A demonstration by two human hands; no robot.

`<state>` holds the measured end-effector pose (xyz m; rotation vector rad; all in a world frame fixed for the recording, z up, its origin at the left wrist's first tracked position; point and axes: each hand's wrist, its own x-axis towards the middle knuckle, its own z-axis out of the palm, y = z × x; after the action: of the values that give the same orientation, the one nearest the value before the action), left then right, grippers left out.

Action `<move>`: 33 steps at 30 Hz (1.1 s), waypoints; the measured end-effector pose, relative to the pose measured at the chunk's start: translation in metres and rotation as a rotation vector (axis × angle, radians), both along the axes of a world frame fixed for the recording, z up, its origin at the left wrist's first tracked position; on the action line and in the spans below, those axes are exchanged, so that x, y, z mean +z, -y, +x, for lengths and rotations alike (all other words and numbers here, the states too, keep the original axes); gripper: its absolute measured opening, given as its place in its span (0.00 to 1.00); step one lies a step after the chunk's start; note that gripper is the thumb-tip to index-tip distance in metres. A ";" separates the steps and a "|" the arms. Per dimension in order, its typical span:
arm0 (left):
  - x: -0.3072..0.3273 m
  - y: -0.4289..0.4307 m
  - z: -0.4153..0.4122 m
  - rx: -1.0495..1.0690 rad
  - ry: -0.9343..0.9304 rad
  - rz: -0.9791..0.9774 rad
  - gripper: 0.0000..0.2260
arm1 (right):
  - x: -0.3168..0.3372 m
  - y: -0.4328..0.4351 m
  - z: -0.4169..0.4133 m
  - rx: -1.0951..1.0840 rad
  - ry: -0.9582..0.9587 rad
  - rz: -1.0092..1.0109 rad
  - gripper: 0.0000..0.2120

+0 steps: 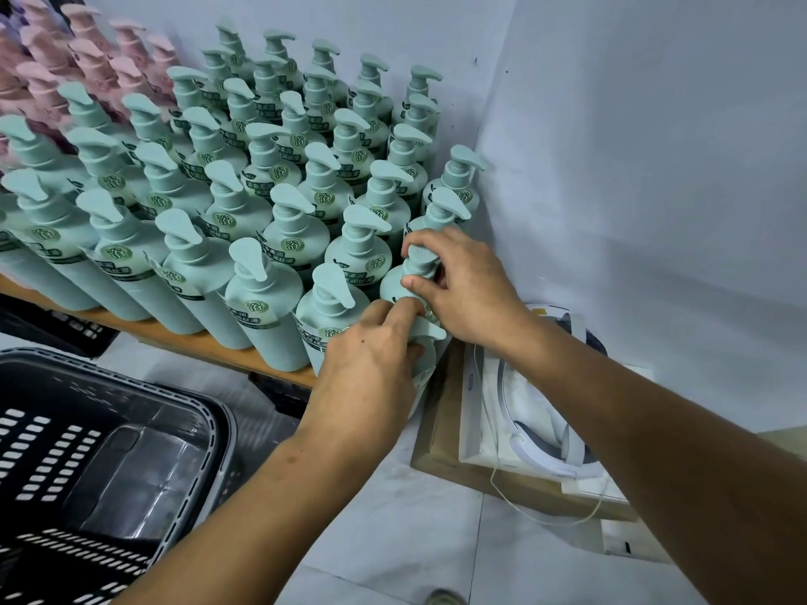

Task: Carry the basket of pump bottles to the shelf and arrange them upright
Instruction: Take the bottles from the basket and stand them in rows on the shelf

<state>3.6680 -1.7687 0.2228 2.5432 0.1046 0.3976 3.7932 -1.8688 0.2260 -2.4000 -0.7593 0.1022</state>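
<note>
While upright, matte rounded plastic bottles (262, 303)

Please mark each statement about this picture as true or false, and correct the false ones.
1. The left hand and the right hand both grip green pump bottles. True.
2. The black basket is full of bottles. False: no bottle shows in the part of it that is in view.
3. The pink bottles stand at the right end of the shelf. False: they stand at the far left, behind the green ones.
4. The green pump bottles set on the shelf stand upright. True.
</note>
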 end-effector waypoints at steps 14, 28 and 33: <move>-0.003 -0.004 0.010 -0.072 0.007 0.042 0.14 | 0.002 -0.001 0.006 -0.057 0.028 -0.030 0.14; -0.010 0.004 -0.006 0.024 0.116 -0.098 0.16 | -0.033 0.028 -0.045 -0.405 -0.167 0.498 0.18; -0.050 0.020 -0.059 0.367 0.110 -0.428 0.23 | -0.080 0.005 -0.081 -0.687 -0.564 0.617 0.20</move>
<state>3.6090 -1.7890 0.1731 2.0713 0.5583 0.5854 3.7126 -1.8740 0.1459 -1.7738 0.2796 0.2119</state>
